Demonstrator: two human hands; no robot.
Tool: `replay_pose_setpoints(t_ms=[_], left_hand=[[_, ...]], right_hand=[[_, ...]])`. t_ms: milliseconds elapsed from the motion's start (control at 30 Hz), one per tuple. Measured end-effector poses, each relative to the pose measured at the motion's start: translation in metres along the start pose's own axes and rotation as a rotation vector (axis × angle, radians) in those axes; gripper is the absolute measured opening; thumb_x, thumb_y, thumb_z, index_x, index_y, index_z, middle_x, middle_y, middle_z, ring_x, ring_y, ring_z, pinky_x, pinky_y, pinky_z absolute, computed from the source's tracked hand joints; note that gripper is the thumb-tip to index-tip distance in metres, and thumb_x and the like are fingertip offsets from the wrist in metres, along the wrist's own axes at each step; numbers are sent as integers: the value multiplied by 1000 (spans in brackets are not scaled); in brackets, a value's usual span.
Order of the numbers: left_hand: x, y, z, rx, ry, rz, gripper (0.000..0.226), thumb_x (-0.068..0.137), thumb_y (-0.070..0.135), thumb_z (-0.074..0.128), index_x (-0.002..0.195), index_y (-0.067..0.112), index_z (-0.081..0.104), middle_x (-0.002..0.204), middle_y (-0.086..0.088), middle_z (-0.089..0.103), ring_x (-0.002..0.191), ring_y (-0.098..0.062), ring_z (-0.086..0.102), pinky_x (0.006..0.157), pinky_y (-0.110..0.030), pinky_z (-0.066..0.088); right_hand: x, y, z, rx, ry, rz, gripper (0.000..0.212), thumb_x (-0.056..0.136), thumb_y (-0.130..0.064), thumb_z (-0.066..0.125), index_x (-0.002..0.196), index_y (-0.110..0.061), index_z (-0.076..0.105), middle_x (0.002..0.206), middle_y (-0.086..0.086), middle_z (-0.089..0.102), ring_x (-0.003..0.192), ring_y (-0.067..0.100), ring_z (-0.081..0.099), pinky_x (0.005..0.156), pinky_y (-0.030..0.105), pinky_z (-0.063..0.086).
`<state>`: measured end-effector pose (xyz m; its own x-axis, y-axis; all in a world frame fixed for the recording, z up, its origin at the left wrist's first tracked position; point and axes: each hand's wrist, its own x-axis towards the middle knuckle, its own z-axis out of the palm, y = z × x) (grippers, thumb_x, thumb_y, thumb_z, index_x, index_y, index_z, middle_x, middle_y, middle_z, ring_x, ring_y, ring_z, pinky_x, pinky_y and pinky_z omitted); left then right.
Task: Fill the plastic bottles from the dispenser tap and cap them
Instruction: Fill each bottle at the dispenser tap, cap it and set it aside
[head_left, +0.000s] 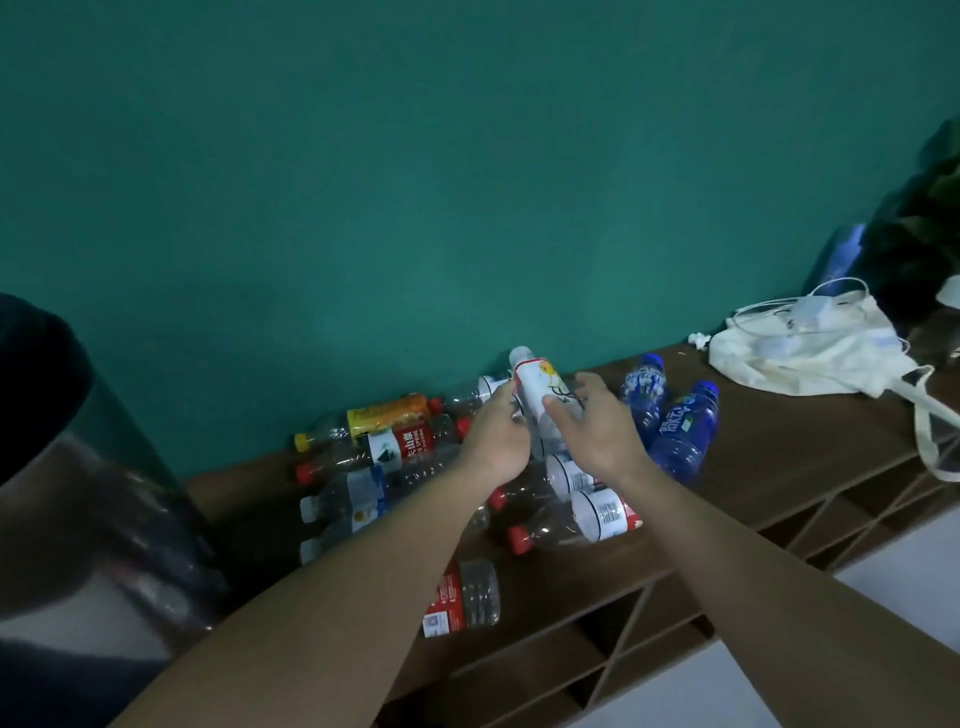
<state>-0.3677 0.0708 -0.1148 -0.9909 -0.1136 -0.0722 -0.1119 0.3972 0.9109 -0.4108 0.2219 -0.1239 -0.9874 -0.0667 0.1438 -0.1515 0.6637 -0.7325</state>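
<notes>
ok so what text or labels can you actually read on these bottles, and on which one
"SPRING": red label of the clear red-capped bottle lying on the shelf top, with white Chinese characters too blurred to read.
Blue bottle: large pale characters, unreadable.
Bottle held in the left hand: drawing only, no legible words.
Other labels: too small.

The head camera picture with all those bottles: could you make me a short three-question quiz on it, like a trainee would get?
1. True or false: the left hand grips the white-labelled clear plastic bottle.
2. Which colour are the two bottles lying to the right of the hands? A red, B blue, C yellow.
3. Fill in: the cream cloth tote bag lies at the ___ end of the brown wooden counter.

Key
1. True. The right hand is beside the bottle with its fingers spread.
2. B.
3. Right.
</notes>
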Motion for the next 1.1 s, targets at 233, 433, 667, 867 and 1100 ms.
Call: replay_pose_setpoints(t_ms=[233,433,667,867,1100], left_hand=[[-1,-1,6,-211,58,17,60,111,-9,46,165,18,49,152,-2,69,133,-13,65,108,-19,50],[-41,18,-29,-641,161,-73,37,110,41,71,140,18,70,126,1,82,121,-28,78,102,-43,61],[-157,7,-79,-525,124,49,35,105,34,79,139,28,72,128,4,82,119,-20,79,109,-57,60],[-250,-21,-98,-435,145,136,45,99,11,84,140,25,70,126,0,83,118,-23,79,103,-53,65],[-322,-44,-116,-393,123,169,52,99,21,86,145,30,62,128,6,80,117,-17,78,100,-44,66]], right_hand=[[-6,-9,13,46,123,-78,43,97,-35,81,133,-17,63,109,4,76,101,32,73,82,42,59],[-74,-40,3,432,97,-138,68,95,-28,84,155,-30,52,131,-22,70,120,-2,69,100,17,51],[-148,-88,-24,529,-155,-220,61,99,-45,81,153,-29,59,145,-18,68,134,-5,64,118,30,50],[-188,-153,-22,349,-94,-349,44,98,-56,79,129,-26,72,110,-15,77,101,0,73,93,31,62],[-228,-201,-5,-12,29,-502,57,97,-70,68,71,-19,65,64,-2,66,64,17,63,63,43,53]])
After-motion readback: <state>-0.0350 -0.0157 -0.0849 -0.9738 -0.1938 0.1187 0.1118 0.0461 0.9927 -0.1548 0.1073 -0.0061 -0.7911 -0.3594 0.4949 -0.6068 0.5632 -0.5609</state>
